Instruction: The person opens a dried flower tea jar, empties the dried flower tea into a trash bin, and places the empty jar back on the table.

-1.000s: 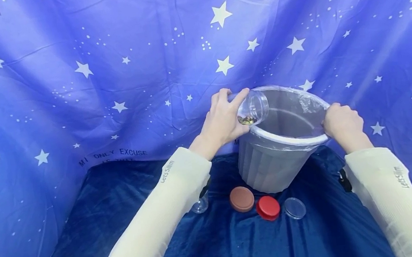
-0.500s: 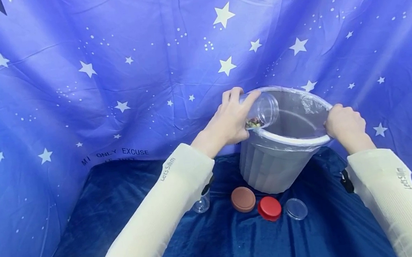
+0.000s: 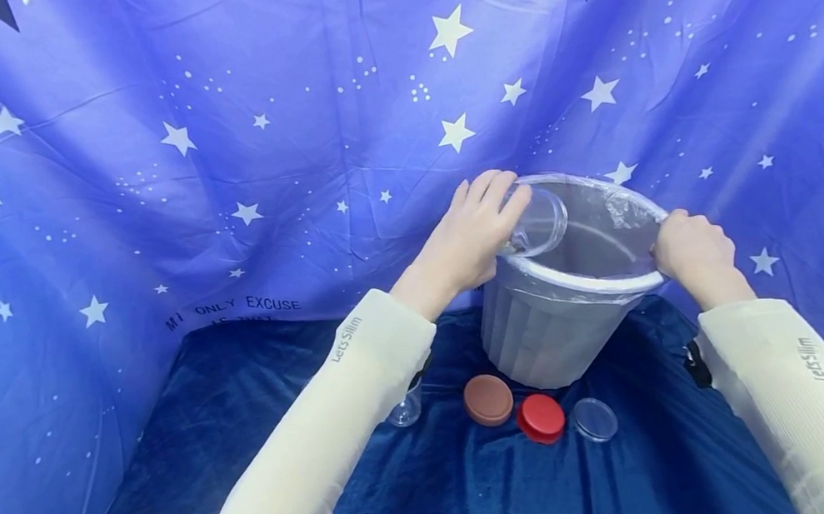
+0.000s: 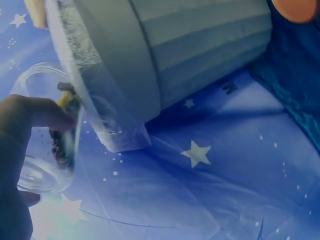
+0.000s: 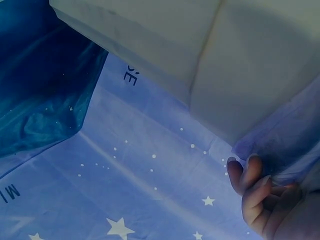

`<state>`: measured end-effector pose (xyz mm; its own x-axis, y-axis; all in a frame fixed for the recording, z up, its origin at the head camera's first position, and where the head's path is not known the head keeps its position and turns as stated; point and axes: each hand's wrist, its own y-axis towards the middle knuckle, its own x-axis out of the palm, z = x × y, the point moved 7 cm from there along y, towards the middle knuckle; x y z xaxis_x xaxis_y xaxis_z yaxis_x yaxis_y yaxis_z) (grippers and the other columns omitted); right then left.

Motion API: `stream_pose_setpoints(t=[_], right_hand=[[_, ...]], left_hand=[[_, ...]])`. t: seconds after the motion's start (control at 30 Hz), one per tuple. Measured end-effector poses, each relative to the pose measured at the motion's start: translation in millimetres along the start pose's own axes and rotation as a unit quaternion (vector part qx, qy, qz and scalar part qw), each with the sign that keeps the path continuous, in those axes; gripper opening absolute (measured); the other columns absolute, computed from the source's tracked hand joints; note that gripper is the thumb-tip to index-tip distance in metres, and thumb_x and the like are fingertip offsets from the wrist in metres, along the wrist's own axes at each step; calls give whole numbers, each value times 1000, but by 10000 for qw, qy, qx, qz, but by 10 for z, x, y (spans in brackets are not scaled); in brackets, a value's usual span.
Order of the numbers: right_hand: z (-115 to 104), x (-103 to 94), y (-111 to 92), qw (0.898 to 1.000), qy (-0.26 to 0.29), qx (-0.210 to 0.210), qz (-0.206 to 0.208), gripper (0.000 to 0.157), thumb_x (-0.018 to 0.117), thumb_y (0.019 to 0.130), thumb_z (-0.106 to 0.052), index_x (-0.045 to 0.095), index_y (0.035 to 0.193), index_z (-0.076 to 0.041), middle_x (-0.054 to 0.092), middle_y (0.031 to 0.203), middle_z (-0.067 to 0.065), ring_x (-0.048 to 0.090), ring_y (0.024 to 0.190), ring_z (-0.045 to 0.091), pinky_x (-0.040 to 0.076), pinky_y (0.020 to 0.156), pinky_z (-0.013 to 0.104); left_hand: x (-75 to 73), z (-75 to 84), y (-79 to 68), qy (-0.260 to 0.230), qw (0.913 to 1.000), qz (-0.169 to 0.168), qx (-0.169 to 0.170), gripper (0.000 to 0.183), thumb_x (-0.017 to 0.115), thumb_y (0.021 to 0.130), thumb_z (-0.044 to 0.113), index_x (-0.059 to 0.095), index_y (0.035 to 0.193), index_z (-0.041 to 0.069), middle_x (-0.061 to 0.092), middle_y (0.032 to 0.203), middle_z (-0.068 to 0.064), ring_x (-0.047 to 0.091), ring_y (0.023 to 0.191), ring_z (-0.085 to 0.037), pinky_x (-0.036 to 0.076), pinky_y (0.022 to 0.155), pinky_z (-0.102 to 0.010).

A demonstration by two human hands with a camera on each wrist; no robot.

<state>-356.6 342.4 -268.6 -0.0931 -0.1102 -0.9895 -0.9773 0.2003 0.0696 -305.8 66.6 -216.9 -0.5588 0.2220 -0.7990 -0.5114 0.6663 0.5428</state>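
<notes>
My left hand (image 3: 459, 244) grips a clear plastic jar (image 3: 554, 229) lying nearly on its side, its mouth over the left rim of a grey trash bin (image 3: 540, 331). Small dried bits (image 4: 60, 145), dark with some yellow, lie along the jar's lower wall in the left wrist view. The bin is tilted and lined with a thin clear bag (image 4: 120, 132) folded over its rim. On the opposite side, my right hand (image 3: 696, 252) holds that rim with curled fingers. In the right wrist view the fingers (image 5: 257, 192) show at the bin's edge.
In front of the bin, a brown lid (image 3: 488, 400), a red lid (image 3: 542, 417) and a clear lid (image 3: 596, 419) lie on dark blue cloth (image 3: 423, 507). Another clear jar (image 3: 405, 410) stands partly behind the left sleeve. A starry curtain (image 3: 297, 168) hangs behind.
My left hand has moved right with the jar and turned it, bringing its mouth further over the bin's opening. The right hand has kept its hold on the rim.
</notes>
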Motion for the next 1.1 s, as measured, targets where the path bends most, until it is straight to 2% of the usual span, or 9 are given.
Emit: stream_pose_setpoints(t=[0.2,0.37,0.5,0.63,0.77,0.93,1.03,1.1], right_hand=[[-1,-2,-6,10000,3,-32,25,47,51,90,-16,39,112,24,47,107,53,53,96,66,48,69,63],[-5,8,3,10000,20,-21,12,47,50,90,-16,39,112,24,47,107,53,53,96,66,48,69,63],[1,17,12,10000,31,17,-13,48,49,91,-17,39,113,24,47,108,53,53,97,65,48,70,63],[7,6,13,10000,16,-1,24,48,51,90,-16,39,113,24,47,108,53,53,96,66,48,69,63],[15,7,19,10000,23,-19,40,47,51,89,-16,39,112,24,47,107,53,53,95,66,48,68,62],[11,7,10,10000,29,-16,38,48,50,90,-16,39,113,24,47,108,53,52,96,66,48,69,63],[6,9,4,10000,22,-15,26,48,50,90,-16,38,113,24,47,108,54,52,97,66,48,70,64],[4,9,1,10000,14,-25,31,47,50,90,-16,39,113,24,47,108,54,52,96,66,48,70,64]], left_hand=[[5,100,18,710,9960,139,528,54,61,86,4,44,137,13,43,147,-9,38,142,-27,36,115,-51],[18,153,32,1279,9879,286,835,54,48,92,-4,44,141,18,45,148,-3,37,144,-24,35,116,-51],[17,206,30,1752,9763,590,1124,54,33,99,-8,45,141,24,46,146,3,39,143,-25,40,112,-53],[18,241,41,1922,9701,739,1283,58,26,100,-10,44,141,26,46,146,5,40,142,-26,44,107,-52],[25,220,56,1750,9759,504,1202,58,29,98,-10,43,142,26,44,148,4,37,143,-26,45,107,-50],[37,165,50,1196,9882,193,938,55,38,99,-5,42,144,27,40,153,1,33,146,-26,42,110,-50],[41,125,52,700,9953,86,656,50,49,98,5,43,142,27,37,154,-6,33,144,-27,43,109,-49],[52,85,56,381,9987,-44,348,56,59,92,8,42,142,27,35,153,-11,33,142,-29,45,105,-48]])
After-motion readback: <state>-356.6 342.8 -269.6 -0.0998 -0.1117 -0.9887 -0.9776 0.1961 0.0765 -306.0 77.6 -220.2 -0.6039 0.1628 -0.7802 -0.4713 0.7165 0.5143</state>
